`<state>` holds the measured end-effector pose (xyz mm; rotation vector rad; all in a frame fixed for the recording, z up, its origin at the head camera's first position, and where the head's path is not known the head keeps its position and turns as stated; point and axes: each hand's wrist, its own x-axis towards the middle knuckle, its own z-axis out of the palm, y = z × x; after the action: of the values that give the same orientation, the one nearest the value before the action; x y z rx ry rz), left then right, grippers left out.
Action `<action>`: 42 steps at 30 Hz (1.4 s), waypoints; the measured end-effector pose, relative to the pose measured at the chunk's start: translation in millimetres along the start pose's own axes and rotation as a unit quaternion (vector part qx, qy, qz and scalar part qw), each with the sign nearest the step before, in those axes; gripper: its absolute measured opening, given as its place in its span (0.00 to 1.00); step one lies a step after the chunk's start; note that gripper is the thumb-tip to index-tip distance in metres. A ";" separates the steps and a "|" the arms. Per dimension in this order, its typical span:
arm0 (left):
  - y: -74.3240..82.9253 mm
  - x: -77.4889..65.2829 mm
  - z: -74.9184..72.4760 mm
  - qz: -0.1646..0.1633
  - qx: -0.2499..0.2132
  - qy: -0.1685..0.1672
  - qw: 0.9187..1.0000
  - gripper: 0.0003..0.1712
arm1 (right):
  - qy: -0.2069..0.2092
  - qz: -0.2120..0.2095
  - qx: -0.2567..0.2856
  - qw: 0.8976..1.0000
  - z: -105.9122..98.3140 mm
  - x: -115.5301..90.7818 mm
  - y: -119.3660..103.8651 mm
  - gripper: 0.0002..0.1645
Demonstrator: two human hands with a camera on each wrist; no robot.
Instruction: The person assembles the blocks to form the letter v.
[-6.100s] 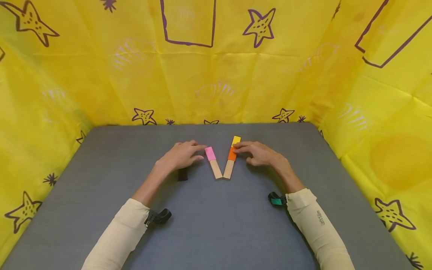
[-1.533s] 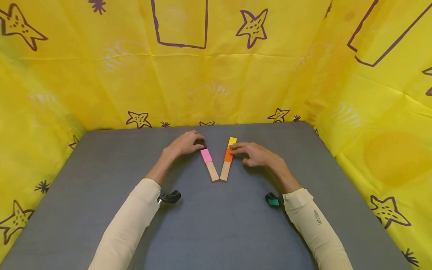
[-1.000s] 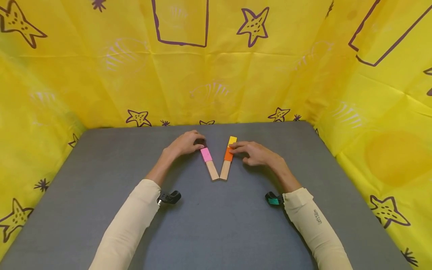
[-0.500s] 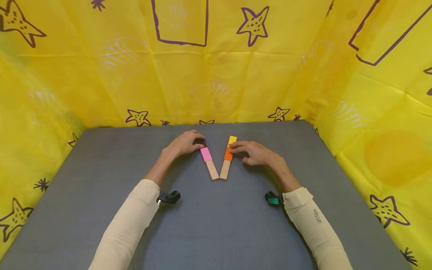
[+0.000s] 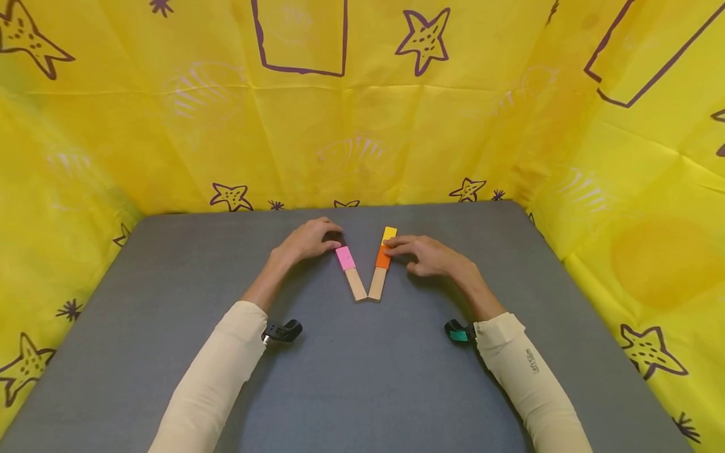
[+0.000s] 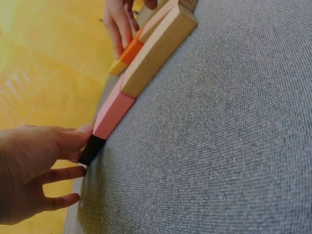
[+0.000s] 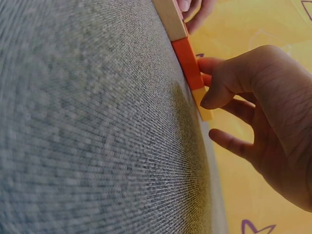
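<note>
Several small blocks form a V on the table. Two plain wooden blocks (image 5: 356, 284) meet at its near point. The left arm goes on with a pink block (image 5: 345, 257), then a black block (image 6: 92, 149) at its far end. My left hand (image 5: 306, 240) pinches the black block between thumb and fingers, hiding much of it in the head view. In the right arm, an orange block (image 5: 382, 257) leads to a yellow block (image 5: 389, 233). Fingertips of my right hand (image 5: 430, 257) touch these two near their join, fingers relaxed and thumb apart from them.
A grey cloth-covered table (image 5: 362, 377) lies under the blocks. Yellow fabric (image 5: 317, 126) with drawn starfish and shells rises behind and at both sides. Black straps sit at both wrists, by the cream sleeves (image 5: 209, 377).
About six seconds ago the black block lay apart, under my left hand and nearer me; it has moved up to the pink block's far end. Over the last second both hands stay still.
</note>
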<state>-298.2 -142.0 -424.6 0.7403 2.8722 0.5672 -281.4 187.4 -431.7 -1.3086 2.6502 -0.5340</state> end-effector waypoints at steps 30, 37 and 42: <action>6.6 -1.0 1.4 -0.009 0.008 -0.003 1.000 0.27 | 0.012 -0.005 -0.076 0.997 -1.4 5.5 -1.1 0.34; 6.4 -1.1 2.5 -0.008 0.012 -0.002 1.000 0.27 | -0.003 0.006 -0.081 0.997 -0.2 5.0 -1.6 0.34; 6.3 -1.0 3.3 -0.008 0.010 -0.003 1.000 0.35 | 0.003 0.002 -0.085 0.996 0.6 3.9 -0.1 0.32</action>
<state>-293.9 -136.4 -425.2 0.7199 2.8800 0.5349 -283.5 184.1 -432.0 -1.3479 2.7552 -0.3183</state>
